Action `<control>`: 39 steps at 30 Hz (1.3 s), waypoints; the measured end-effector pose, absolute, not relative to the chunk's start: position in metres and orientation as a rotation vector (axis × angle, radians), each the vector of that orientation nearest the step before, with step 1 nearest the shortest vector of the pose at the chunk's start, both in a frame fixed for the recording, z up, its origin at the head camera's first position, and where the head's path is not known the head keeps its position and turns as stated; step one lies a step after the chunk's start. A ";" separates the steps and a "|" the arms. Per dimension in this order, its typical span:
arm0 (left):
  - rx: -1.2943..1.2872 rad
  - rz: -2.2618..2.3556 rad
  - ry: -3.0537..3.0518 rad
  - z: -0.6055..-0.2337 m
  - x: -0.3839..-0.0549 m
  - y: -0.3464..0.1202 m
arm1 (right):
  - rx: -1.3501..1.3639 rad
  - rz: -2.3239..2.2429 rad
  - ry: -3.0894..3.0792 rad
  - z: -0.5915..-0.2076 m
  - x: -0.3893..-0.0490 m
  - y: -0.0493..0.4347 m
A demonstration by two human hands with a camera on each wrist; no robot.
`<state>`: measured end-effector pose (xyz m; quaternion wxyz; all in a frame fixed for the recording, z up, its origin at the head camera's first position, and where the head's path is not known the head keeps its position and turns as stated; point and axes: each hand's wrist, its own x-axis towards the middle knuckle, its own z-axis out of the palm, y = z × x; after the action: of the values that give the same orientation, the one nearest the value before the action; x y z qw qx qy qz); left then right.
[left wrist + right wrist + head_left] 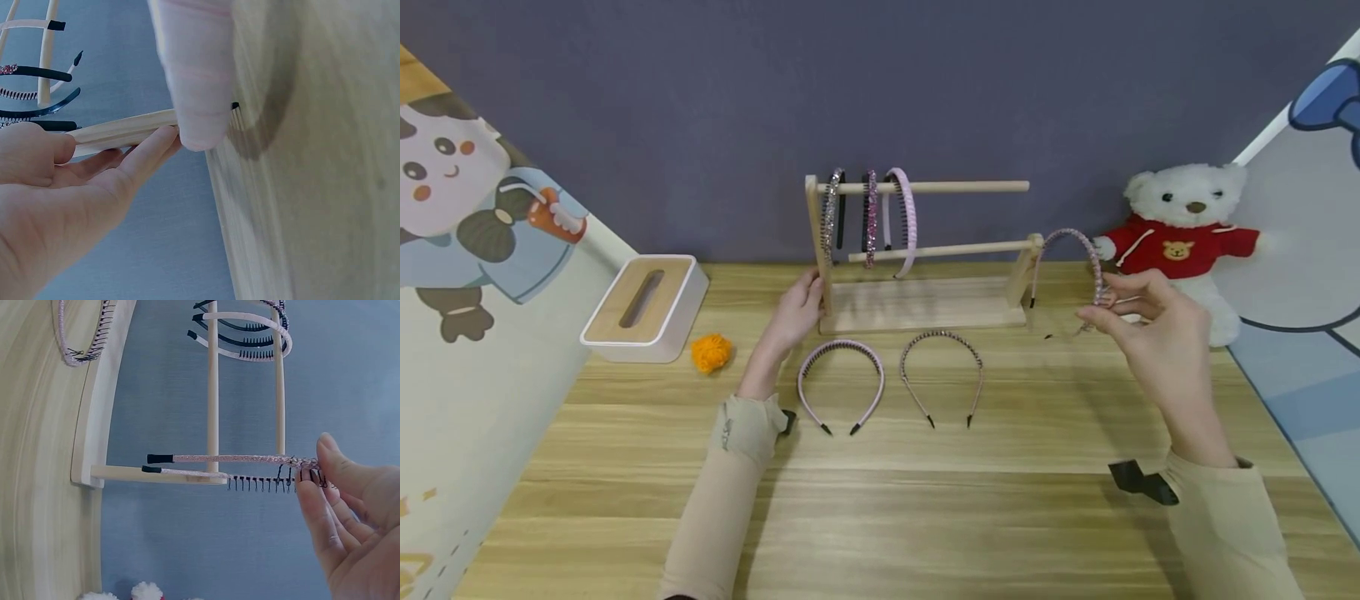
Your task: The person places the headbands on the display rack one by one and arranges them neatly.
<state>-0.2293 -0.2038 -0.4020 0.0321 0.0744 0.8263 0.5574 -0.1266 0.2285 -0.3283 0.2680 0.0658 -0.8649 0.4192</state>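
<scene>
My left hand [793,317] grips the left post of a wooden headband rack [925,302]; in the left wrist view, thumb and fingers hold the post [119,132] from both sides. Between thumb and fingers, my right hand [1165,342] pinches a pink beaded headband [1096,262] by one side. Its dark-tipped ends point toward the rack's right end in the right wrist view, with small comb teeth along the inside. Toward the rack's left side hang a silver glittery headband [830,221], a deep pink sparkly one [871,218] and a pale pink one [910,221].
On the table before the rack lie a lilac headband [841,342] and a beaded headband [940,333]. A tissue box [640,300] and an orange fuzzy ball [711,353] are at the left. A white teddy bear [1187,250] sits behind my right hand, against the wall.
</scene>
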 end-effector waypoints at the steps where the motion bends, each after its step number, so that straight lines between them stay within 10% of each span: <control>1: 0.229 1.716 2.543 -0.402 -0.229 -0.204 | 0.174 1.136 -2.329 -0.327 -0.127 0.228; 39: 0.230 1.709 2.595 -0.401 -0.227 -0.203 | 0.118 1.131 -2.200 -0.297 -0.150 0.218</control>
<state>-0.2273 -0.2028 -0.4008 0.0128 0.0738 0.8328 0.5484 -0.1502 0.2175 -0.2969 0.3264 0.0450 -0.8397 0.4316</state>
